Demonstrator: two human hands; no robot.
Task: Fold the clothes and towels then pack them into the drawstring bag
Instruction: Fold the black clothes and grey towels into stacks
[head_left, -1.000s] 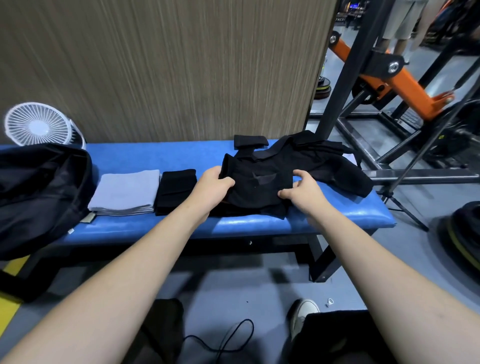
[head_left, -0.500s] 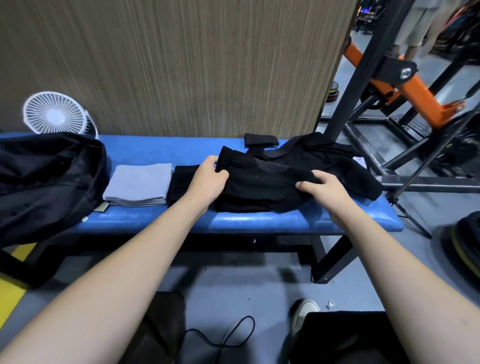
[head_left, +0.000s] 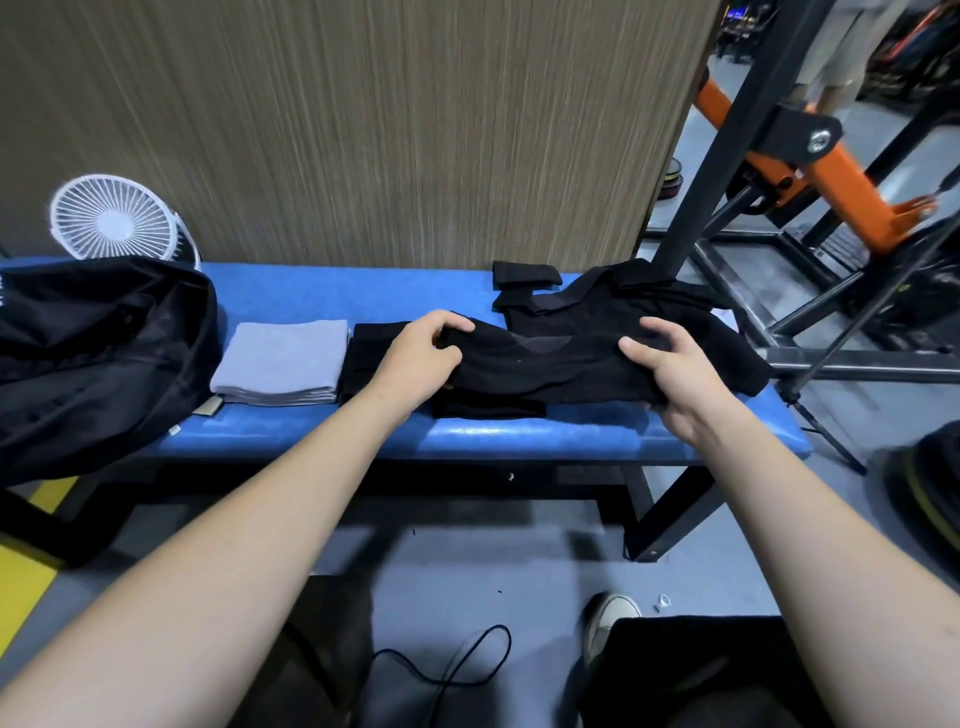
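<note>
Black garment (head_left: 540, 364): gripped at both ends by L hand (head_left: 415, 358) & R hand (head_left: 670, 374), fingers curled; folded grey towel (head_left: 283, 361) lies left of L hand.

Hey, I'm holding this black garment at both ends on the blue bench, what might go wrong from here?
1. The black garment held by your left hand and right hand lies near the front edge of the blue padded bench; a loose fold might slide off.
2. It rests partly on the unfolded black clothes pile, so lifting may drag those along.
3. The folded grey towel and folded black cloth sit close by your left hand; a sweep could disturb them.
</note>
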